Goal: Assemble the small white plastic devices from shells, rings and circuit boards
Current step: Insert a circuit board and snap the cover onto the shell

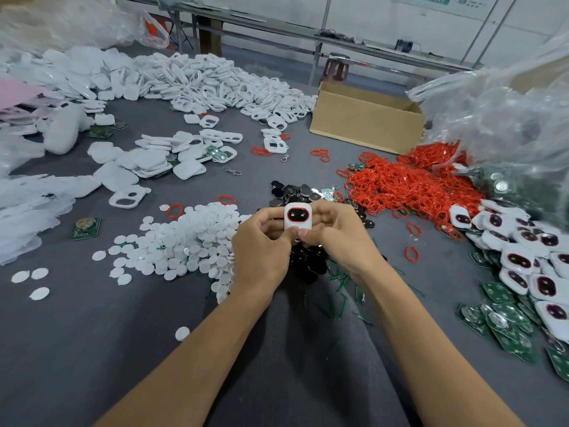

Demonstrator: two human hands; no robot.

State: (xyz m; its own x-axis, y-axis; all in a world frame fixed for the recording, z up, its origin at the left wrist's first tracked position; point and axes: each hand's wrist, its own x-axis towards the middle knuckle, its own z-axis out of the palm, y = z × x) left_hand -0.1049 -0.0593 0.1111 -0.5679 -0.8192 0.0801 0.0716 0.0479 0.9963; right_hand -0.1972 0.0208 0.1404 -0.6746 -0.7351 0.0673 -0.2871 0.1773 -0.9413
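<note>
above the grey table (pixel 77 349), between the heap of white discs (pixel 184 241) and the pile of red rings (pixel 406 183), both hands held one white device (pixel 297 217). the left hand (pixel 261 245) and the right hand (pixel 335 235) curled their fingers around its sides, thumbs pinching its lower edge. finished devices (pixel 523 263) and green circuit boards (pixel 505 325) lay to the right, white shells (pixel 215 84) farther back.

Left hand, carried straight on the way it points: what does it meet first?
Past the small white plastic device with red-ringed dark face it holds, probably the right hand, gripping the opposite side. Depth is unclear.
</note>
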